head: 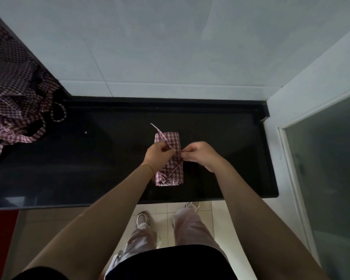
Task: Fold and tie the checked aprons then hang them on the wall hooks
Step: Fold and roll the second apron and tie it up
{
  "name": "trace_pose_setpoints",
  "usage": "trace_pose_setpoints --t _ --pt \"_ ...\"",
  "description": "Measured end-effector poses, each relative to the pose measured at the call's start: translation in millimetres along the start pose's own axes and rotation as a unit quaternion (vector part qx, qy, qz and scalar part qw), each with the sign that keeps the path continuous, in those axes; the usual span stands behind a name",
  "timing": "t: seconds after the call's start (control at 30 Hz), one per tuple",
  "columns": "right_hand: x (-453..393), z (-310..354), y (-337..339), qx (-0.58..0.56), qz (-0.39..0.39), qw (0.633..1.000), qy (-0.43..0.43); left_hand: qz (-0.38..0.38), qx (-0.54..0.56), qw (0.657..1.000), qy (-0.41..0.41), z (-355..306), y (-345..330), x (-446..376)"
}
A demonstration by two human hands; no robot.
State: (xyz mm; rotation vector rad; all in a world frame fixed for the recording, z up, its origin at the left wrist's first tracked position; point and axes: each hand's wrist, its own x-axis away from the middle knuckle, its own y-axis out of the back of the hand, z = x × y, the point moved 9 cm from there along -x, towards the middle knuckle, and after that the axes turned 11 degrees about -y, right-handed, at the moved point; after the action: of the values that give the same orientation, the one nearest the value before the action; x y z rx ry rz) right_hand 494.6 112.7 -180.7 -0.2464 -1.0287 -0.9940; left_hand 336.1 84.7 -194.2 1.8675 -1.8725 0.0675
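A folded checked apron (173, 170), pink and white, lies as a narrow bundle on the black countertop (109, 158) in the middle. My left hand (159, 153) pinches one apron strap (160, 131), whose free end sticks up and away to the far left. My right hand (198, 154) pinches the other strap end over the middle of the bundle. The two hands meet at one point above the fold, where the straps cross. No wall hooks are in view.
A heap of unfolded checked aprons (16, 98) lies at the counter's far left, with loose straps trailing onto the black surface. A grey tiled wall (170, 47) rises behind the counter. A glass door (327, 168) stands at the right. My feet are on the pale floor tiles below.
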Motion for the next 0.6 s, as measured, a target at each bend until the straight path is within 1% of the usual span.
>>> trace_pose_setpoints --t 0.03,0.13,0.2,0.27,0.33,0.4,0.53,0.6 --pt "-1 -3 1 -0.018 -0.001 1.0 -0.007 -0.002 0.0 1.0 0.006 1 0 1" --pt "-3 -24 11 -0.126 -0.018 0.99 -0.053 -0.01 -0.003 1.0 0.021 3 3 0" --pt "-4 -43 20 -0.164 -0.073 0.979 -0.095 0.0 -0.017 1.0 0.021 1 1 1" --pt "-4 -57 22 -0.189 -0.119 0.968 -0.118 0.002 -0.021 0.999 0.024 1 -3 2" --pt "-3 -58 20 -0.191 -0.14 0.964 -0.124 -0.005 -0.029 0.999 0.023 0 -4 3" --pt "-5 -54 15 -0.176 -0.13 0.969 -0.115 -0.007 -0.041 0.999 0.019 -4 -3 3" --pt "-5 -37 2 -0.198 -0.052 0.977 -0.056 0.008 -0.071 0.997 -0.008 -13 -4 1" --pt "-3 -30 -2 -0.164 -0.047 0.985 -0.031 0.032 -0.103 0.994 -0.025 -15 -9 3"
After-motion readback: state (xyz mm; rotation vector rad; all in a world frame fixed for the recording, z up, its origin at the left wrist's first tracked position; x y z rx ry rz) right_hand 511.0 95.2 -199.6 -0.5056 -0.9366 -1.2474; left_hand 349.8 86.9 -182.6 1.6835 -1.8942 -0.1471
